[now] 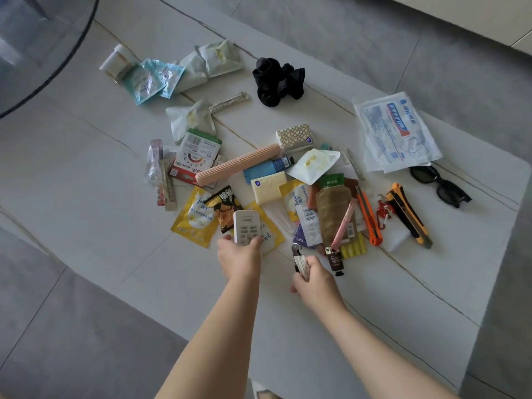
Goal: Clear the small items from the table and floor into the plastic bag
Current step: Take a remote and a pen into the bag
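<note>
Your left hand [239, 256] grips the near end of a small white remote [247, 227], thumb and fingers curled round it, lifted over the yellow sachets [193, 217]. Your right hand [315, 279] is closed round a corkscrew [299, 259], its metal head poking out on the far side. You look to be in the picking-up step, both hands loaded. Most small items lie spread on the white table [374, 326]: box cutters [408, 214] right, sunglasses [440, 185] far right, black cloth [277, 82] far. No plastic bag is in view, so your next move calls for finding it and dropping both in.
</note>
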Demonstrator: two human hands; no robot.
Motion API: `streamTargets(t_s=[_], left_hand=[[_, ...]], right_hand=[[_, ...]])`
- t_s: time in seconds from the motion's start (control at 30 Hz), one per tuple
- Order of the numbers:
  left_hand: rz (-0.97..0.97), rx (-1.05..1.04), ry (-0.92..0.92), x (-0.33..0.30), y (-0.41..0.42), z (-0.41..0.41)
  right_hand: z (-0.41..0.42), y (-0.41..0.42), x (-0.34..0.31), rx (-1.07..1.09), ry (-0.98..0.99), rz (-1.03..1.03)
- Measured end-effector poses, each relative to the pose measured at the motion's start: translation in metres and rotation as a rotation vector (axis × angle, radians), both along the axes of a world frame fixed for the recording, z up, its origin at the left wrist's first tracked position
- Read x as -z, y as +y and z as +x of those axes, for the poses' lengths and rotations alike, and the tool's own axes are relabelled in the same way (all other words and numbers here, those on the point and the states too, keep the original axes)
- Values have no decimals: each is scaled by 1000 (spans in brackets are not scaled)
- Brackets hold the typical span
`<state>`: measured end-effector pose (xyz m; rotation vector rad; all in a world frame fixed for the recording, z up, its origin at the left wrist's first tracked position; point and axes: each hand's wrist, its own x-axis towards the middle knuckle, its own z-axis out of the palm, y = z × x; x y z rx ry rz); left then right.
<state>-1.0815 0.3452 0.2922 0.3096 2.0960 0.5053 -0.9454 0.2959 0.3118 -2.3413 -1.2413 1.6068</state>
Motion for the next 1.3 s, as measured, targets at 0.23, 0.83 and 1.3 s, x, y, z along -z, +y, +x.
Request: streamTargets(t_s=[0.23,0.83,1.3], left_hand=[[-8,-62,-220,-9,-10,0],[197,-242,-372,-210,-108,-52],[591,-707,-382,-392,-268,-171]], right_hand=[[6,-8,-11,-7,14,2],[-26,-24,-199,169,488,-22],[-181,-102,-377,-349,664,-71]])
